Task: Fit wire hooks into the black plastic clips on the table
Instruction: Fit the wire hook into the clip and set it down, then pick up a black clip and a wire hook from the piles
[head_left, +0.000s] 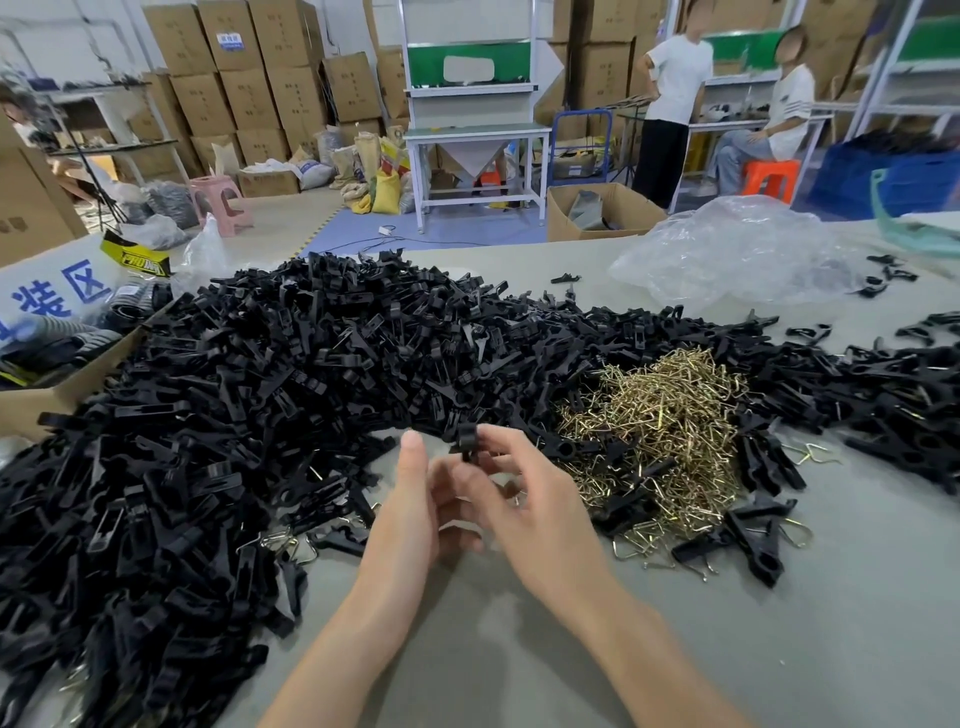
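Two hands meet on one black plastic clip (466, 440), so we treat slippage as the first risk. The right hand (530, 514) pinches only the clip's upper end between thumb and forefinger. The left hand (410, 504) curls its fingers round the lower part, thumb raised clear. A push on the wire off the slot line could twist the clip out of this light grip and drop it into the heap of loose clips (249, 395), where we would lose it among identical parts. We cannot tell whether a wire hook is already in the fingers. If not, a reach into the tangled pile of brass wire hooks (670, 431) may lift several at once. The held clip stands between both hands' fingertips, above the bare table (519, 649). The hook pile lies just right of the right hand, toward the table's right edge. The clip heap spreads toward the left and far edges.
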